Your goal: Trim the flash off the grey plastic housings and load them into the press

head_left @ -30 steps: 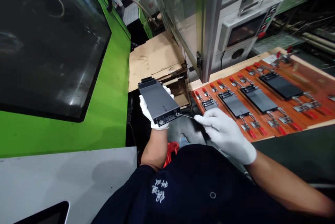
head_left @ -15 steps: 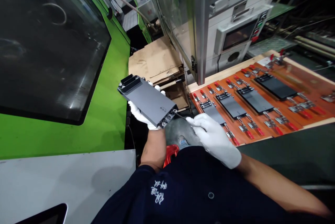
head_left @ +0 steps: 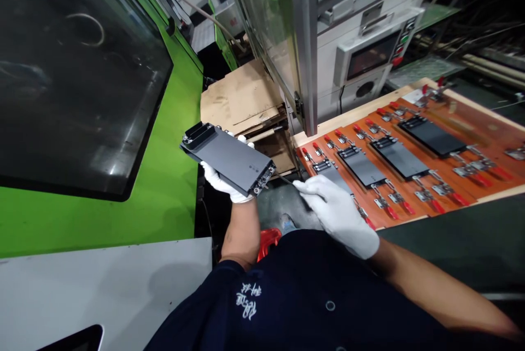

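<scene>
My left hand (head_left: pixel 221 180), in a white glove, is closed around a flat dark grey rectangular housing (head_left: pixel 232 157) from below and along its far side. Black blocks sit at the housing's upper left end, and small metal fittings line its lower right end. A white glove also covers my right hand (head_left: pixel 336 211), whose fingers pinch a thin dark metal rod tool (head_left: pixel 284 178). The rod points at the lower right end of the housing; whether its tip touches cannot be made out.
To the right, an orange fixture board (head_left: pixel 394 187) with red-handled toggle clamps holds several similar grey housings (head_left: pixel 397 155). A green machine (head_left: pixel 180 121) stands at left, above a grey panel (head_left: pixel 123 280). Ahead are cardboard (head_left: pixel 241 94) and an aluminium frame post (head_left: pixel 308 66).
The housing has tilted slightly and shifted a little left in my left hand. A small ring visible at its right corner earlier no longer shows there. My right hand has barely moved.
</scene>
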`<action>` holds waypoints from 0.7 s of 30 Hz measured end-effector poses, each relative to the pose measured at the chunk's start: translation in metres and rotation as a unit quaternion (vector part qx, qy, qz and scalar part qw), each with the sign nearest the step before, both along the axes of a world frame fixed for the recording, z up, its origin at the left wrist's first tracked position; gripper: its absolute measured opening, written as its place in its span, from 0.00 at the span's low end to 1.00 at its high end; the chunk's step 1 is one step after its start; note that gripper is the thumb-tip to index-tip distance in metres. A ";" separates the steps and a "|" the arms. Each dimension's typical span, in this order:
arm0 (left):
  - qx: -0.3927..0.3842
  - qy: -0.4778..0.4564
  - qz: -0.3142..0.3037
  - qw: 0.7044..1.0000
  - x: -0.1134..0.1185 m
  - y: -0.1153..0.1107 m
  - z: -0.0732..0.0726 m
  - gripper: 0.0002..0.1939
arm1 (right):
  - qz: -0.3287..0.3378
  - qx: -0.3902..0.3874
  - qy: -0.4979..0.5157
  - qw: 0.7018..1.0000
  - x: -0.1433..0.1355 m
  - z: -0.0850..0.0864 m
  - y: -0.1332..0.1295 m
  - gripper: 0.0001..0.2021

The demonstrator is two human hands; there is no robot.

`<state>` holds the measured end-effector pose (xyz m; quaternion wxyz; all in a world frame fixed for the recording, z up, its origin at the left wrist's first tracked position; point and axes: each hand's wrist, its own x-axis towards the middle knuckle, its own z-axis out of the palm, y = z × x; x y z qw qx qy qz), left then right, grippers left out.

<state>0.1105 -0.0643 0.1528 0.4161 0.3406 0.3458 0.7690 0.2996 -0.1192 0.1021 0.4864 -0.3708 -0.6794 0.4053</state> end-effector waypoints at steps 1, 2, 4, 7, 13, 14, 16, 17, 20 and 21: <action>0.003 -0.005 -0.002 1.000 0.000 0.000 0.000 0.35 | -0.006 0.022 -0.004 1.000 0.000 0.002 -0.002 0.12; 0.005 -0.010 -0.005 1.000 0.000 0.001 0.000 0.34 | -0.003 0.040 -0.017 0.999 0.001 0.003 -0.004 0.12; 0.004 -0.015 -0.006 1.000 0.001 0.001 0.001 0.34 | 0.016 0.058 -0.054 0.997 0.000 0.005 -0.008 0.13; -0.007 -0.010 0.004 1.000 0.003 0.001 0.003 0.35 | 0.027 0.055 -0.091 0.994 -0.002 0.004 -0.010 0.15; 0.012 -0.014 -0.012 1.000 0.008 -0.002 0.007 0.32 | 0.032 0.011 -0.080 0.996 -0.006 0.005 -0.012 0.12; 0.016 -0.005 -0.013 1.000 0.008 -0.003 0.007 0.32 | 0.038 0.001 -0.065 0.997 -0.007 0.006 -0.013 0.12; 0.021 0.012 -0.011 1.000 0.007 -0.003 0.007 0.33 | 0.050 -0.012 -0.041 0.998 -0.008 0.009 -0.014 0.13; 0.021 0.013 -0.011 1.000 0.008 -0.002 0.006 0.34 | 0.054 -0.015 -0.036 0.998 -0.008 0.010 -0.014 0.13; 0.016 -0.006 -0.009 1.000 0.009 0.000 0.005 0.33 | 0.037 -0.002 -0.036 0.999 -0.005 0.011 -0.014 0.13; 0.014 -0.016 -0.006 1.000 0.010 0.002 0.005 0.34 | 0.026 0.007 -0.037 0.999 -0.003 0.010 -0.013 0.12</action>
